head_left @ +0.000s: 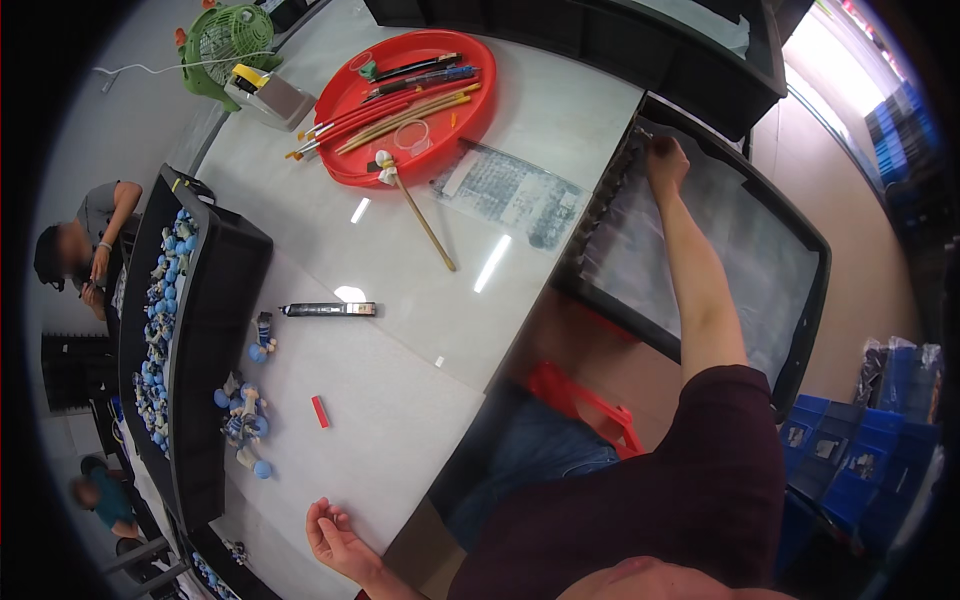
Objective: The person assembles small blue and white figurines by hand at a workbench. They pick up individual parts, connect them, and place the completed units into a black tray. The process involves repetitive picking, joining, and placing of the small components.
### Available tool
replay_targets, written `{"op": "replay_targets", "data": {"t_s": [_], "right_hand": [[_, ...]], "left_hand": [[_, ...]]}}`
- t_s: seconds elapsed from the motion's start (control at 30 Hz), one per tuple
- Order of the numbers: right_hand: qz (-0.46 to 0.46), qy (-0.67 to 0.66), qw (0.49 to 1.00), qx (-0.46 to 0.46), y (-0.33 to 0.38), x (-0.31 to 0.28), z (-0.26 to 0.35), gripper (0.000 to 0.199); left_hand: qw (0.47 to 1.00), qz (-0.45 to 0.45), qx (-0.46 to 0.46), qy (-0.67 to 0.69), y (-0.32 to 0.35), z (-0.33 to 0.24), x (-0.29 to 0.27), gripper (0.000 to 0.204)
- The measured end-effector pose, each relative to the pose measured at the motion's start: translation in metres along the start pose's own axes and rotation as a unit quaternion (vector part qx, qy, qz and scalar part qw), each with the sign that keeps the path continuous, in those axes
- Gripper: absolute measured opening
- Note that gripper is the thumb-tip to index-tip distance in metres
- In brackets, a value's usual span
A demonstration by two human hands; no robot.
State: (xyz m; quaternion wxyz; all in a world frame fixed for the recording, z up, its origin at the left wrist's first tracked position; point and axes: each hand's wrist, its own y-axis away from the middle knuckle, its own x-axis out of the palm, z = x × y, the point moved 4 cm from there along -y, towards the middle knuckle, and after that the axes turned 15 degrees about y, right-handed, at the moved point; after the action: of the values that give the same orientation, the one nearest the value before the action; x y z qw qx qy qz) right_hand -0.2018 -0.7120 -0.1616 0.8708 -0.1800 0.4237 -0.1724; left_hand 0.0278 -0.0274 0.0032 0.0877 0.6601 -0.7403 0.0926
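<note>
My right hand [667, 165] reaches into the far left corner of a black tray [822, 262] lined with clear plastic sheet. Its fingers are closed by a row of small dark pieces along the tray's left side; what they hold is too small to make out. Near the table's front edge, my left hand [338, 540] hovers palm up with loosely curled fingers apart and nothing in it. Beyond it are a red block [320, 411] and a small cluster of blue-and-white figurines [243, 415]. A dark marker-like tube [328, 310] lies farther back.
A black crate [222, 300] full of blue figurines stands at left. On the white table, a red round tray [478, 115] holds brushes and pens, with a cloth-tipped stick [425, 225] beside it. A green fan [228, 45] is at the back; two people sit beyond the crate.
</note>
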Motion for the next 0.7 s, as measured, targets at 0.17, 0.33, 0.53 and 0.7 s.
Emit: {"op": "replay_targets", "data": {"t_s": [0.17, 0.33, 0.53, 0.7], "right_hand": [[0.004, 0.024, 1.0, -0.012, -0.023, 0.052, -0.007, 0.015], [0.085, 0.117, 0.989, -0.041, -0.035, 0.078, -0.015, 0.022], [0.145, 0.06, 0.981, -0.11, -0.038, 0.068, -0.019, 0.033], [0.126, -0.056, 0.982, -0.128, -0.003, 0.002, 0.024, 0.026]], "left_hand": [[1.0, 0.011, 0.014, -0.011, 0.001, 0.0, 0.002, 0.022], [1.0, 0.018, 0.02, -0.016, 0.002, 0.0, 0.003, 0.021], [1.0, 0.017, 0.018, -0.013, 0.0, 0.002, 0.003, 0.021], [1.0, 0.019, 0.02, -0.004, -0.001, 0.002, 0.003, 0.021]]}}
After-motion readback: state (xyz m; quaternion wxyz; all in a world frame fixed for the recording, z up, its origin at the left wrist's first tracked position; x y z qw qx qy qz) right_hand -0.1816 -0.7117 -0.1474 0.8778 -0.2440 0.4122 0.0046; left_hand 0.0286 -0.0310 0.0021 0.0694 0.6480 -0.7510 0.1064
